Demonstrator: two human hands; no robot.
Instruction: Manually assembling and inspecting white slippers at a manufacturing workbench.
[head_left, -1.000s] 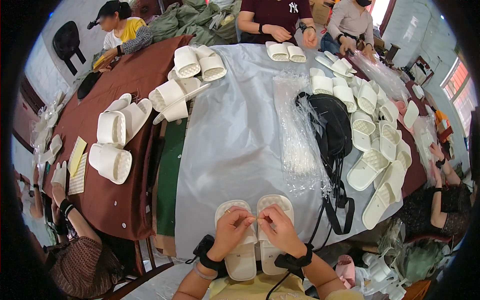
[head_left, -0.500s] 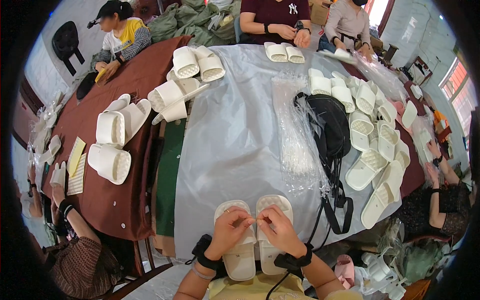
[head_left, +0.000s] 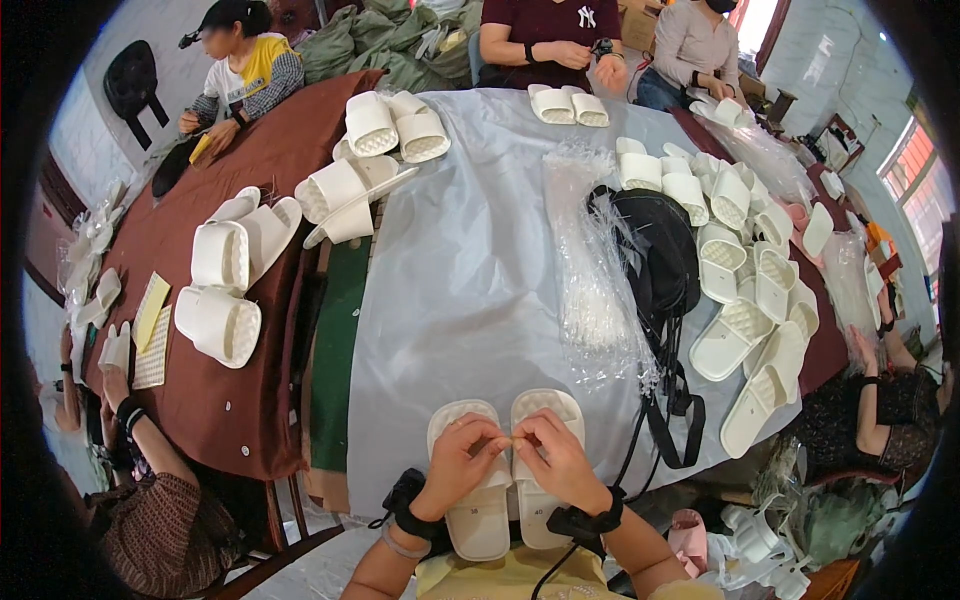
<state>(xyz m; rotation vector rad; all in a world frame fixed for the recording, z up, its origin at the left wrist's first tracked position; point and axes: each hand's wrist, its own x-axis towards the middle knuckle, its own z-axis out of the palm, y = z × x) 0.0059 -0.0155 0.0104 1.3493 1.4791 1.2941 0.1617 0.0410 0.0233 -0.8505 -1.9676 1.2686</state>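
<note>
Nothing has shifted: both hands, left hand and right hand, pinch together between the paired white slippers, whose long axes point away across the tabletop.

A long bench under grey and brown cloths fills the room. Pale walls surround it; daylight enters a red-framed window at right.

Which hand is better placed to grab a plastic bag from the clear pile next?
Right, probably. The right hand rests on the right slipper, and the bag pile lies up and to the right of the pair. The left hand, on the left slipper, would have to cross over.
</note>
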